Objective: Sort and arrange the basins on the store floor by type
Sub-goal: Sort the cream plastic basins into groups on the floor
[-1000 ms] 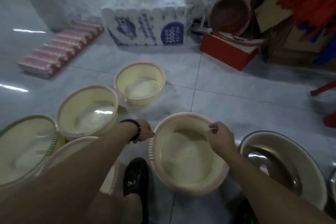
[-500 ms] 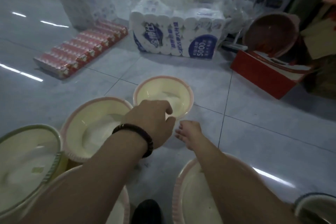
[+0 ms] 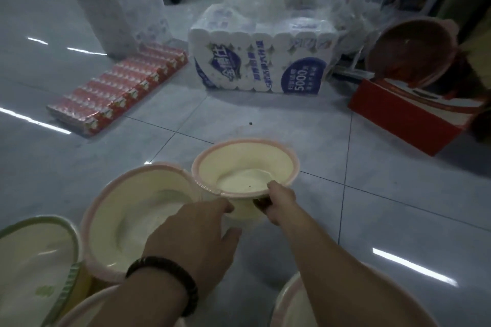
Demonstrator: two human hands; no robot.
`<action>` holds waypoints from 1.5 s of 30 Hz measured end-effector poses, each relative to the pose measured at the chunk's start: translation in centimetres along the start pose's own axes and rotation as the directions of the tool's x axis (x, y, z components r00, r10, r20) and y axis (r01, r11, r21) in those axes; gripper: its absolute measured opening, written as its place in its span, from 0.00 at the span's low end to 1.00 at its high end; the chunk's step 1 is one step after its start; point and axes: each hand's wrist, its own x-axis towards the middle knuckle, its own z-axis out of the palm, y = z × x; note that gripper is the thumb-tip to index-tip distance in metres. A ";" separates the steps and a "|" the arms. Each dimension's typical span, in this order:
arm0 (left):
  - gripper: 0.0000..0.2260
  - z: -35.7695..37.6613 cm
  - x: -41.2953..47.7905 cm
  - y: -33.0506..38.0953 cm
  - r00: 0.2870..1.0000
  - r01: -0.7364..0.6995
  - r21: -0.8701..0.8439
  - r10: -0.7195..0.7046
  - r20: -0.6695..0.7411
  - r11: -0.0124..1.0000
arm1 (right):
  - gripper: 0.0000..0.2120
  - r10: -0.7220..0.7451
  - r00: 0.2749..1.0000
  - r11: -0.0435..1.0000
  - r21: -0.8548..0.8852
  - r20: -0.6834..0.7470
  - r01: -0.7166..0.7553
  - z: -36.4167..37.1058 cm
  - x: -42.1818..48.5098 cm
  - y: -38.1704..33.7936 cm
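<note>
A small cream basin with a pink rim [image 3: 244,159] sits mid-floor, its near edge tipped up. My right hand [image 3: 280,200] grips that near rim, thumb on top and fingers underneath. My left hand [image 3: 196,236], with a dark bead bracelet on the wrist, reaches toward the same basin with relaxed fingers, the fingertips close to its near wall. Touching the small basin's left side is a larger pink-rimmed cream basin [image 3: 127,210]. A green-rimmed basin [image 3: 34,260] lies at the far left. Parts of two more pink-rimmed basins show at the bottom left [image 3: 87,308] and bottom right [image 3: 287,305].
A big pack of toilet rolls [image 3: 263,66] stands behind the basins, with red packets [image 3: 119,90] to its left. A red box [image 3: 409,114] and a tilted brown basin [image 3: 414,48] are at the right. Bare grey tiles lie between these and the basins.
Both hands left the large basin near my feet and reached forward. My right hand has now taken hold of the small basin's near rim; my left hand has drawn back slightly.
</note>
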 end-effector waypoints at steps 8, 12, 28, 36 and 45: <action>0.47 0.5 -1.5 -2.3 0.935 0.340 -0.164 -0.313 0.167 0.926 | 0.16 -0.352 0.936 0.927 -0.137 -0.008 0.348 -6.0 -14.0 -0.4; 0.33 -0.5 -5.0 0.1 0.892 0.431 -0.530 -0.254 0.375 0.730 | 0.20 -0.416 0.908 0.909 0.038 0.054 0.415 -10.0 -21.8 0.5; 0.05 2.5 -13.4 4.1 0.948 0.305 -0.707 -0.271 0.165 0.638 | 0.30 -0.521 0.852 0.795 -0.335 0.050 0.506 -33.4 -34.8 -5.0; 0.10 15.7 -13.9 4.6 0.969 0.246 -0.560 -0.195 0.149 0.791 | 0.19 -0.463 0.881 0.790 -0.494 -0.094 0.363 -42.0 -29.4 3.8; 0.17 24.1 -9.8 2.8 0.946 0.320 -0.518 -0.235 0.225 0.793 | 0.13 -0.437 0.886 0.707 -0.668 -0.153 0.234 -44.5 -25.9 7.6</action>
